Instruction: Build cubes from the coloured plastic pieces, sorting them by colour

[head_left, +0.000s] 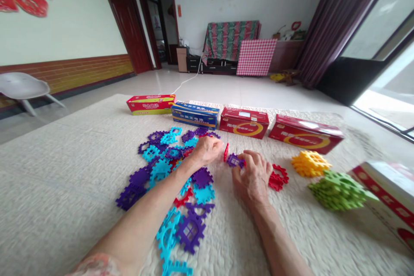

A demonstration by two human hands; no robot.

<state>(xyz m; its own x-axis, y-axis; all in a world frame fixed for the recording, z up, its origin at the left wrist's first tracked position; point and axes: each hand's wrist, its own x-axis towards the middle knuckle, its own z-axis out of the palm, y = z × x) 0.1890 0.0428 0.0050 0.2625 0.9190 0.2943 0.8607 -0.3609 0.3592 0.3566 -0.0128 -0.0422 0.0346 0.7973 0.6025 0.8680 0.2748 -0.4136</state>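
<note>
Cream quilted mat (64, 189) covers the floor, open and bare at near left. Loose purple and cyan interlocking tiles (181, 224), flat notched plastic squares too many to count exactly, lie under the left forearm. Left hand (208, 150) is curled, pinching a red tile (226, 152) upright. Right hand (254, 174) has fingers bent on a purple tile (235, 161), just beside it. 3 sorted piles sit right: red (278, 177), yellow (309, 163), green (338, 189). 4 cardboard boxes (244, 121) line the far edge.

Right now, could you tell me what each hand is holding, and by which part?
The left hand pinches a red tile by its edge. The right hand grips a purple tile by its right edge, fingers partly covering it.
</note>
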